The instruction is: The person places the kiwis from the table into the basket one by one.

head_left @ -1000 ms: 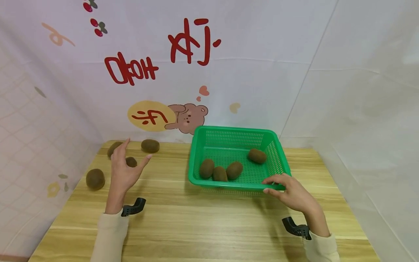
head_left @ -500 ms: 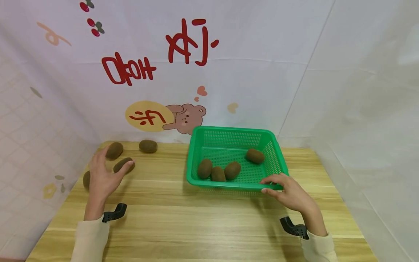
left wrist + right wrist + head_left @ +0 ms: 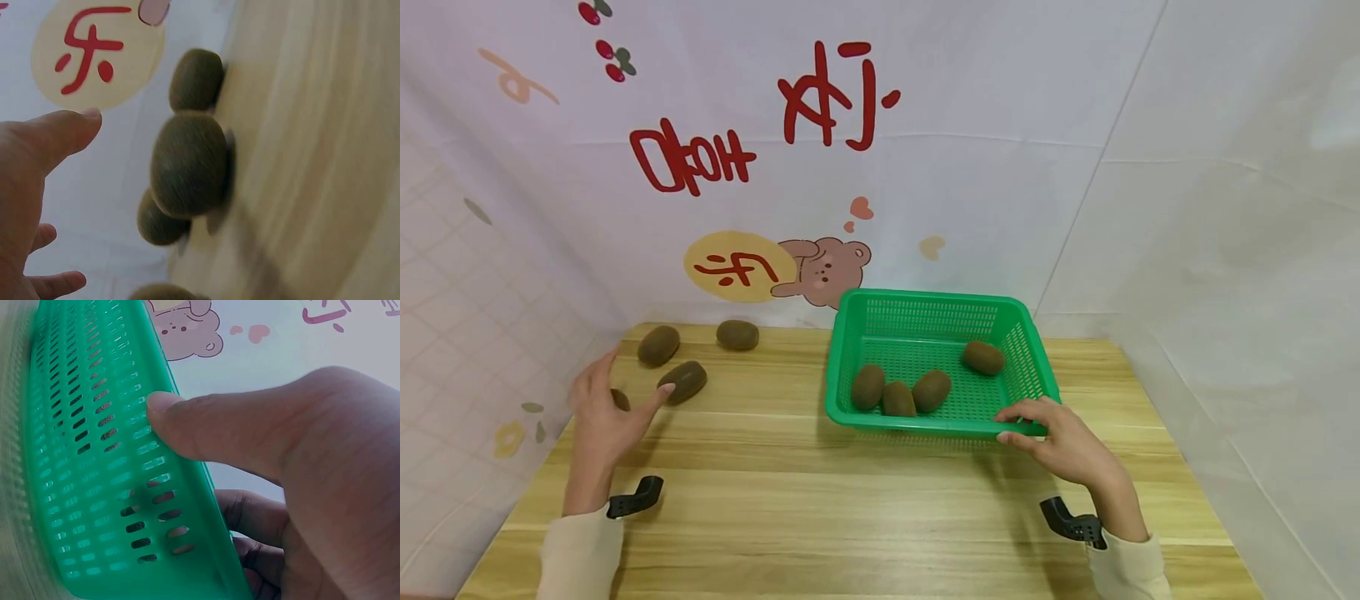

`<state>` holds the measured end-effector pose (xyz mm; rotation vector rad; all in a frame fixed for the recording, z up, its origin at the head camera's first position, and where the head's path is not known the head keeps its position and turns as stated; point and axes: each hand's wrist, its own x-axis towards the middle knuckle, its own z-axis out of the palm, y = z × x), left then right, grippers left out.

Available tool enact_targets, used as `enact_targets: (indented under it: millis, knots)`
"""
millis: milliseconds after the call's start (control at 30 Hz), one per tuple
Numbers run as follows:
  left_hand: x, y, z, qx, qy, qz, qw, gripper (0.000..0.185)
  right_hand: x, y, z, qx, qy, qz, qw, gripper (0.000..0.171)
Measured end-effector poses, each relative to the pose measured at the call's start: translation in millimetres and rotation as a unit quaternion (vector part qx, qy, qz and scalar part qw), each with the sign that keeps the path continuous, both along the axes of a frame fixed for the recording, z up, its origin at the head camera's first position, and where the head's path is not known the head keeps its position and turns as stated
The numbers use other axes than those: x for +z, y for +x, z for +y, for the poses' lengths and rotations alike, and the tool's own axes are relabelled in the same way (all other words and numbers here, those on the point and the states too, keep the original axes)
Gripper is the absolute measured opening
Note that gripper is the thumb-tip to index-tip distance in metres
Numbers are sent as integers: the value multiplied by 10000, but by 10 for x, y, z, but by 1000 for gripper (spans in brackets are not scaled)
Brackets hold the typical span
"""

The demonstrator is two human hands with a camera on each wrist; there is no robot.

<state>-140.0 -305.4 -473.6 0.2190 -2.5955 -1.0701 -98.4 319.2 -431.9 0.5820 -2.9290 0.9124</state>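
My left hand [image 3: 602, 422], fingers apart, near the kiwis [image 3: 687, 382]; my right hand [image 3: 1062, 442] in a pinch on the basket [image 3: 955, 426].

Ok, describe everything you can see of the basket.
The basket is green, rectangular and plastic-looking, with perforated walls and floor. It stands upright on the table near the backdrop. Four kiwis lie inside: three at the near left, one toward the right. The right hand grips its near rim, thumb outside, fingers inside.

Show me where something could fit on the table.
The table is bare in front of the green basket, between the left hand and right hand, and also between basket and loose kiwis. It's crowded around those kiwis, back left.
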Motion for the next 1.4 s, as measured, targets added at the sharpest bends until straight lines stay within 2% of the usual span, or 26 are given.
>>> enact_targets:
  millis: [200,367,567,800,1100,1400]
  knots:
    - [-105,81,-127,84,59,-630,9980,104,4,2,-4,14,0,19,10000,17]
    - [-162,107,-214,121,138,-931,9955,104,-5,1,4,-4,-5,45,10000,17]
    - [-174,154,-265,450,378,-1238,9906,97,-17,-1,11,43,-43,103,9999,17]
    - [-199,199,-299,806,333,-1251,9883,80,-13,5,11,48,-55,93,9999,17]
    - [-245,215,-338,815,223,-1179,9894,74,-10,10,10,19,-98,-17,9999,18]
    - [-179,244,-282,866,167,-1132,9896,74,-23,6,16,-2,-135,-38,9999,18]
